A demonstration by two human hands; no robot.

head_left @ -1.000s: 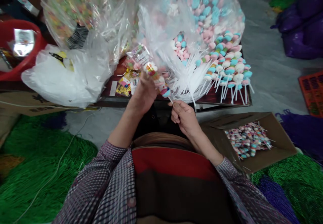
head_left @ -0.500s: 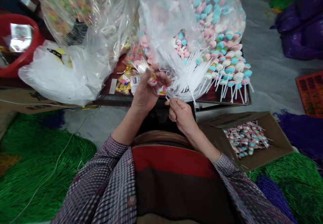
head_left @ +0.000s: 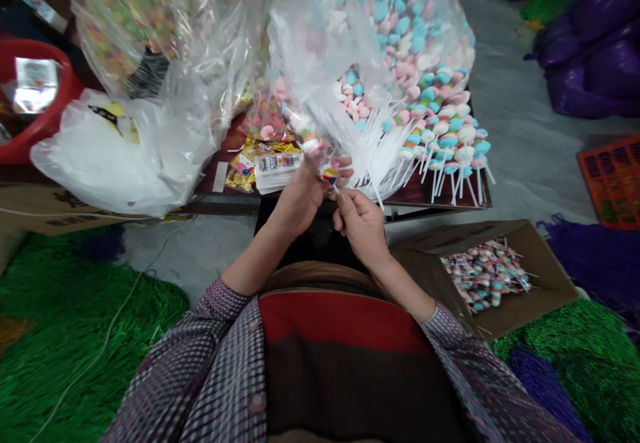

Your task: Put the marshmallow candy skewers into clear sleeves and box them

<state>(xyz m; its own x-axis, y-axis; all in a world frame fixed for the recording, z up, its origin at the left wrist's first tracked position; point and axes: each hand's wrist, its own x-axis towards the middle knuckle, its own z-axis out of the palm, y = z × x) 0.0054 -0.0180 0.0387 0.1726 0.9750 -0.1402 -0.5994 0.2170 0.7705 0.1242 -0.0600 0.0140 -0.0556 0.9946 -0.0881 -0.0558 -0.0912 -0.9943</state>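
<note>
My left hand [head_left: 304, 193] curls around a marshmallow lollipop in a clear, colour-printed wrapper [head_left: 329, 174], just over the table's front edge. Thumb and fingertips of my right hand [head_left: 362, 222] pinch the lollipop's white stick [head_left: 336, 189], close below the wrapper. Part of the candy is hidden by my left fingers. Left of my hands lie a stack of flat printed wrappers [head_left: 277, 175] and some gold packets [head_left: 241, 171]. Right beside them is a bundle of loose white sticks [head_left: 373, 153], with unwrapped marshmallow lollipops [head_left: 450, 133] piled further right.
Large clear bags of marshmallows [head_left: 405, 23] and gummy candy [head_left: 135, 10] fill the back of the table. A red basin [head_left: 65, 90] stands at far left. Below right, a cardboard box [head_left: 545, 276] holds wrapped lollipops. Green and purple stringy material [head_left: 75, 336] covers the floor.
My left hand has moved right and closer to my right hand, bringing the wrapper over the stick. The flat wrapper stack shows more fully. The view has shifted slightly.
</note>
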